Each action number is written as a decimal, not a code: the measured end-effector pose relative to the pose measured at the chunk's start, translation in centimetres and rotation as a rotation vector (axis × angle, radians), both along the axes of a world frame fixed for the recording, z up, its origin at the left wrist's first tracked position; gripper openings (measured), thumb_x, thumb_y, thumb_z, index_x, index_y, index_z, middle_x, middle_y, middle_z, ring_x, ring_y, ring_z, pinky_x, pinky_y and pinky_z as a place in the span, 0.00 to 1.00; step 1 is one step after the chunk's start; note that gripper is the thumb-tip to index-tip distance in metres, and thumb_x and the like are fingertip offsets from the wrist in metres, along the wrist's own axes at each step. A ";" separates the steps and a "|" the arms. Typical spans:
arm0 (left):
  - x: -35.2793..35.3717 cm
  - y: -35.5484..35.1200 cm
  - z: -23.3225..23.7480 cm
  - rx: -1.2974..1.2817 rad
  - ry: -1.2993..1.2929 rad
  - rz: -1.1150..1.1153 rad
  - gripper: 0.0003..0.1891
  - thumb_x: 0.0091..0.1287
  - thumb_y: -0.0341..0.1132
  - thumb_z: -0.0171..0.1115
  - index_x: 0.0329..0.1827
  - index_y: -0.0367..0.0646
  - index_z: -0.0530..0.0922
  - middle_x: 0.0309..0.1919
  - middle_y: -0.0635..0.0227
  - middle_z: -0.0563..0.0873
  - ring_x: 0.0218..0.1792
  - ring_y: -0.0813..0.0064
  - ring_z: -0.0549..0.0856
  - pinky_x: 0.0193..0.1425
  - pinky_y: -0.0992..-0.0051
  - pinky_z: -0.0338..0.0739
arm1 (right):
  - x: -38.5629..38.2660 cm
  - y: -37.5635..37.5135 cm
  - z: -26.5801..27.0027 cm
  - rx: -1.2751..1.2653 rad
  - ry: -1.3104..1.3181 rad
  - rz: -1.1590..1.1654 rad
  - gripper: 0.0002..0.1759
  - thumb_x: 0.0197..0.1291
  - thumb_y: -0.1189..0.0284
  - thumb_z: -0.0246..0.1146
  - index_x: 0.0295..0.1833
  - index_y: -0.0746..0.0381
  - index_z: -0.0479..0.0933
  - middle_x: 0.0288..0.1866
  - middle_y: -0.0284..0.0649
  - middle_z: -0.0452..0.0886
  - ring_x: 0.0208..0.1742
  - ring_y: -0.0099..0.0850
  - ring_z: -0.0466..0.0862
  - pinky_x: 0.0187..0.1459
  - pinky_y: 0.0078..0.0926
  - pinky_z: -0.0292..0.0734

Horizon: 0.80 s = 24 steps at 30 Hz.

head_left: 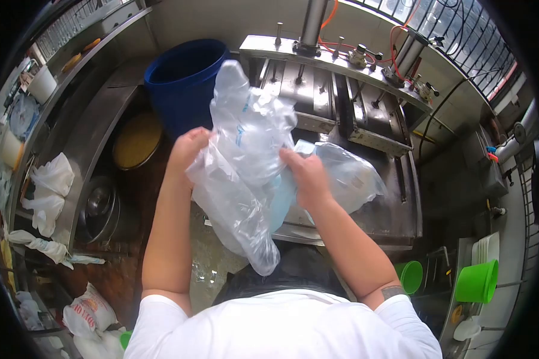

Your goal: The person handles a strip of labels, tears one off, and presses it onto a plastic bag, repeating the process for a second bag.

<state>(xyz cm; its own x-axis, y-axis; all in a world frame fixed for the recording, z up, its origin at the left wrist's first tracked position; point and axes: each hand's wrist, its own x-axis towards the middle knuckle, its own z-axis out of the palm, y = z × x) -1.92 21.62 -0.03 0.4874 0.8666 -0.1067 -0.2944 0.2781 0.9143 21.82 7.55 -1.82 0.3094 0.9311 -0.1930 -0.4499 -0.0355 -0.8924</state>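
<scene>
A large clear plastic bag [239,161] with small blue print hangs crumpled between my hands, in front of my chest. My left hand [191,143] is closed on its left edge. On the other side, my right hand [305,170] grips the bag's right edge between thumb and fingers. Behind my right hand, another clear plastic bag [353,179] lies on the steel press table [389,221]. A pale blue sheet or bag [283,200] shows beneath the held bag; its kind is partly hidden.
A blue barrel [182,96] stands beyond my left hand. The metal press frame [341,57] with cylinders spans the back. At right are green buckets [478,281]. A steel shelf [96,155], a round yellow-filled pan [138,140] and a printed sack [93,311] sit at left.
</scene>
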 end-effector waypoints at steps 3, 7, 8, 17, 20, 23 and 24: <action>-0.9 1.5 -8.3 0.053 0.400 0.058 0.05 0.71 0.30 0.66 0.35 0.40 0.82 0.32 0.71 0.88 0.32 0.78 0.88 0.39 0.72 0.84 | 1.0 0.4 -6.2 -0.264 -0.072 -0.011 0.13 0.63 0.68 0.71 0.47 0.66 0.86 0.41 0.36 0.87 0.40 0.27 0.84 0.42 0.31 0.77; -2.2 -0.2 -15.4 -0.062 0.453 0.056 0.08 0.72 0.29 0.59 0.46 0.38 0.86 0.42 0.65 0.91 0.40 0.69 0.90 0.47 0.65 0.86 | -0.4 -1.1 -12.1 -0.380 -0.062 0.030 0.13 0.61 0.66 0.73 0.44 0.65 0.85 0.40 0.36 0.86 0.39 0.29 0.83 0.43 0.34 0.77; -1.7 -1.0 -15.5 -0.139 0.381 0.065 0.10 0.72 0.29 0.58 0.49 0.37 0.86 0.44 0.63 0.91 0.42 0.67 0.91 0.49 0.65 0.86 | -0.3 -1.4 -12.6 -0.386 -0.064 0.055 0.11 0.61 0.66 0.74 0.42 0.63 0.85 0.39 0.36 0.85 0.38 0.29 0.82 0.43 0.34 0.76; 0.3 1.3 -12.5 0.005 0.372 0.138 0.09 0.72 0.32 0.59 0.42 0.38 0.86 0.33 0.70 0.89 0.32 0.79 0.84 0.39 0.71 0.80 | 0.7 1.5 -11.5 -0.164 -0.428 -0.065 0.24 0.63 0.57 0.68 0.34 0.72 0.83 0.27 0.46 0.85 0.31 0.38 0.83 0.37 0.43 0.76; 0.1 2.9 -17.7 0.042 0.534 0.106 0.13 0.73 0.34 0.60 0.46 0.33 0.87 0.36 0.66 0.91 0.34 0.77 0.86 0.40 0.69 0.81 | 0.9 2.0 -14.0 -0.262 -0.402 -0.065 0.25 0.61 0.55 0.69 0.35 0.73 0.83 0.30 0.50 0.86 0.34 0.42 0.85 0.40 0.45 0.77; -0.7 1.6 -18.9 0.212 0.870 0.033 0.17 0.75 0.37 0.61 0.48 0.28 0.86 0.38 0.61 0.92 0.37 0.74 0.87 0.44 0.65 0.82 | 1.6 1.5 -16.4 -0.339 -0.445 -0.103 0.27 0.58 0.54 0.71 0.37 0.73 0.84 0.36 0.53 0.89 0.40 0.43 0.89 0.44 0.46 0.79; -1.4 1.3 -20.4 0.135 0.818 0.071 0.16 0.75 0.38 0.62 0.46 0.29 0.86 0.35 0.63 0.91 0.36 0.75 0.86 0.43 0.66 0.81 | 2.1 0.6 -15.8 -0.353 -0.438 -0.031 0.27 0.58 0.54 0.71 0.37 0.73 0.84 0.37 0.54 0.89 0.40 0.44 0.89 0.44 0.46 0.80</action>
